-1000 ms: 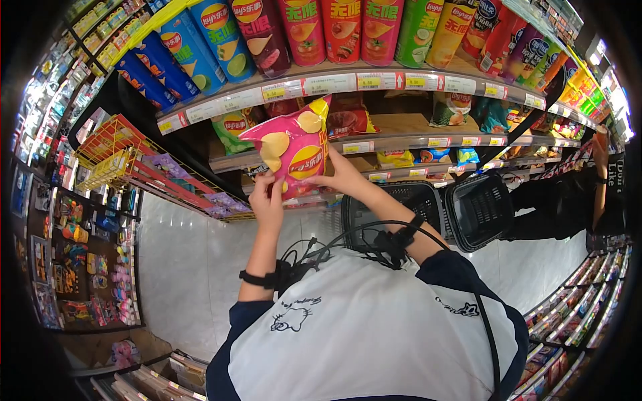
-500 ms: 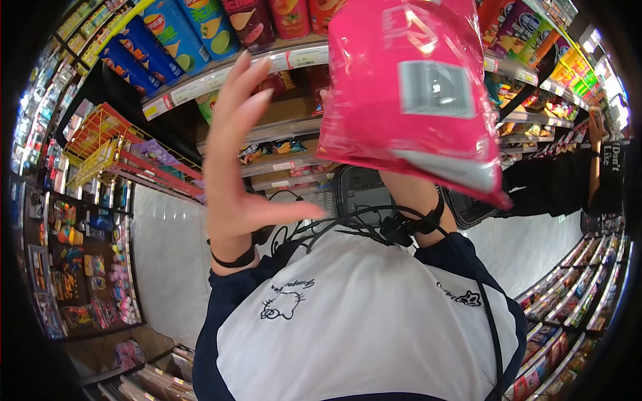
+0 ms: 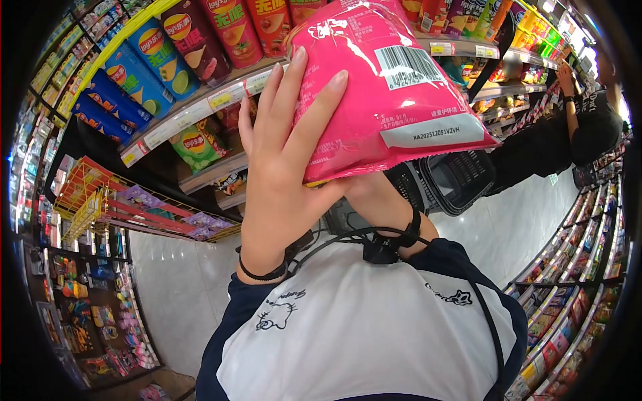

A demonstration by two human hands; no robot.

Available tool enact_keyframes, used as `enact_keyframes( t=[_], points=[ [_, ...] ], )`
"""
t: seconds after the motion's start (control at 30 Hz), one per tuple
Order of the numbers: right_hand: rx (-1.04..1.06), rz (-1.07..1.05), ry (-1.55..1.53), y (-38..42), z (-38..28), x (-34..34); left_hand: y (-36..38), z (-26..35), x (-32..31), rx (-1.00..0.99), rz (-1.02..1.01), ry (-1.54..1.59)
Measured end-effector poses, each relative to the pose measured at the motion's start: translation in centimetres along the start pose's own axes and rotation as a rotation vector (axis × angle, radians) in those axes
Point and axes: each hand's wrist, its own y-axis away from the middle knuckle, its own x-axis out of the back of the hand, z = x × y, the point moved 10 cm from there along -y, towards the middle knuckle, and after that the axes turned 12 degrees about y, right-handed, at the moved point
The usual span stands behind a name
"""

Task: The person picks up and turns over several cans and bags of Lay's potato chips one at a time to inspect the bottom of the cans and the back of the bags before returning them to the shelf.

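A shiny pink snack bag (image 3: 361,100) is held up in front of the shelf, its barcode side facing me. My left hand (image 3: 281,150) grips its left side, with the fingers spread over the front and the thumb at the bottom edge. My right hand (image 3: 364,190) holds the bag from behind and below; most of its fingers are hidden by the bag.
Snack tubes (image 3: 160,57) line the shelf (image 3: 174,123) ahead. A yellow wire rack (image 3: 87,207) stands left. Black baskets (image 3: 458,177) are beyond my right wrist. A person in black (image 3: 542,150) stands at right. More shelves (image 3: 562,314) curve along the lower right.
My left hand has moved right from free air onto the bag. The bag has shifted left, and its printed side now shows more clearly. The view has shifted too.
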Motion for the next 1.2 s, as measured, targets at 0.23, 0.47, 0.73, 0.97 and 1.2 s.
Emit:
enact_keyframes(
  t=[0.23, 0.47, 0.73, 0.97, 1.2],
  points=[
    [-0.003, 0.017, 0.012, 0.9, -0.3, 0.5, 0.0, -0.2, -0.3, 0.020, -0.044, -0.009],
    [0.000, 0.021, 0.013, 1.1, -0.4, 0.8, 0.2, -0.4, -0.2, 0.046, -0.033, 0.055],
    [0.004, 0.026, 0.016, 1.4, -0.6, 1.0, 0.3, -0.1, -0.6, 0.026, -0.034, 0.029],
    [0.003, 0.034, 0.016, 1.7, -0.8, 1.4, 0.1, 0.5, -1.1, 0.008, -0.063, -0.005],
    [0.007, 0.042, 0.011, 1.9, -0.9, 1.6, 0.1, 0.4, -1.4, 0.008, -0.080, 0.003]
  ],
)
